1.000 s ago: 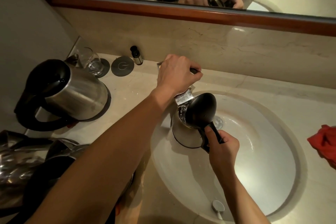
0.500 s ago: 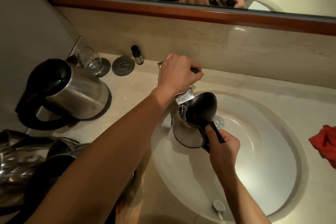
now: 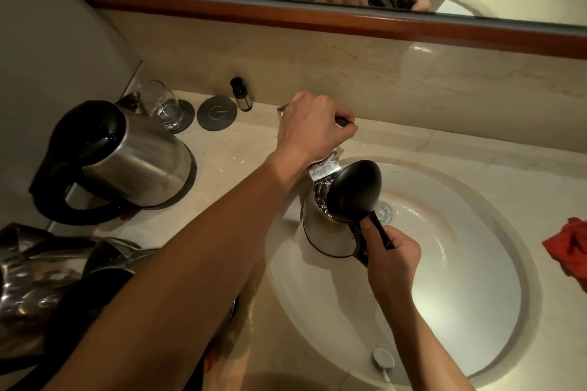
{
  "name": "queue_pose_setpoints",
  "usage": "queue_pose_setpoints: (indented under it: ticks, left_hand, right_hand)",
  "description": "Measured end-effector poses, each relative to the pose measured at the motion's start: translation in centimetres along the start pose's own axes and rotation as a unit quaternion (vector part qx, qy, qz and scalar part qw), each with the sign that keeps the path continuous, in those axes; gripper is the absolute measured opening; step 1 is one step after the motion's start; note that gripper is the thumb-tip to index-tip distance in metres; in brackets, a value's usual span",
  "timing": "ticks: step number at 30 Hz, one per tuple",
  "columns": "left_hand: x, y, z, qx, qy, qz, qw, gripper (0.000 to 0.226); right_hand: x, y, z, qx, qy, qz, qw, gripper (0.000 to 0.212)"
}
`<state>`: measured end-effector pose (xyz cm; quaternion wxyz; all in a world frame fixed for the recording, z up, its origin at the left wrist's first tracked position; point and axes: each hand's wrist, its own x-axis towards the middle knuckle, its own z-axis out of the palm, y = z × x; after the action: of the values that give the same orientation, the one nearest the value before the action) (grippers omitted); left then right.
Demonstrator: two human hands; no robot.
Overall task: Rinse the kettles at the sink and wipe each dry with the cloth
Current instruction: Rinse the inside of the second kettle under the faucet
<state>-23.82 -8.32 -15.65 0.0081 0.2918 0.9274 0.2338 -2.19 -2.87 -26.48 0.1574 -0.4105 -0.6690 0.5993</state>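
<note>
- Step in hand, as I judge it: rinsing. One kettle (image 3: 330,232) sits under the tap spout (image 3: 324,167), inside the sink (image 3: 476,311), lid (image 3: 355,190) flipped open; water appears to run into its mouth.
- Right hand (image 3: 392,259): fingers curled round the kettle's black handle, holding the body upright over the basin, near the drain (image 3: 384,211).
- Left hand (image 3: 313,125): fingers closed over the tap lever (image 3: 344,120) behind the basin; only the lever's dark tip shows.
- Other kettles: a steel one (image 3: 127,159) stands on the counter (image 3: 241,143) at left, lid open; at least one more (image 3: 47,282) lies near the bottom-left edge, blurred.
- Cloth (image 3: 568,247): red, bunched on the counter right of the sink, well apart from both hands.
- Next move, my estimate: shut off the water with the left hand, swirl and tip the kettle out over the basin, then reach for the cloth. Calls for a firm handle grip as the water's weight shifts.
- Fill level: cannot tell.
</note>
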Motion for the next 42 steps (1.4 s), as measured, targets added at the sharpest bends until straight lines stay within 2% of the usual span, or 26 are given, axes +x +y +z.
queue_pose_setpoints:
  ticks: [42]
  left_hand:
    - [0.24,-0.46,0.46,-0.004,0.002,-0.005,1.000,0.021]
  right_hand:
    - [0.06,0.23,0.08,-0.010,0.004,-0.006,1.000,0.075]
